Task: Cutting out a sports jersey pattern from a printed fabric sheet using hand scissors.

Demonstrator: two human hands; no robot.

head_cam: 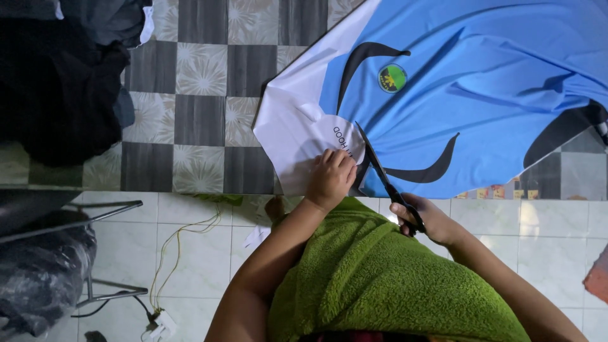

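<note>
A large blue fabric panel (pixel 494 82) with white edge, black curved stripes and a round green-and-yellow badge lies on the checkered table (pixel 190 101). My left hand (pixel 330 177) presses down on a white rounded cut-out part of the fabric (pixel 329 136) at the table's near edge. My right hand (pixel 421 218) holds black scissors (pixel 380 171), blades pointing up into the fabric just right of my left hand. A green fluffy towel (pixel 380 278) covers my lap below both arms.
Dark clothes (pixel 57 82) are heaped at the table's left end. Below on the white tiled floor stand a metal-framed chair with a black bag (pixel 44 266), thin cables and a white power plug (pixel 161 323). A reddish thing (pixel 598 278) shows at the right edge.
</note>
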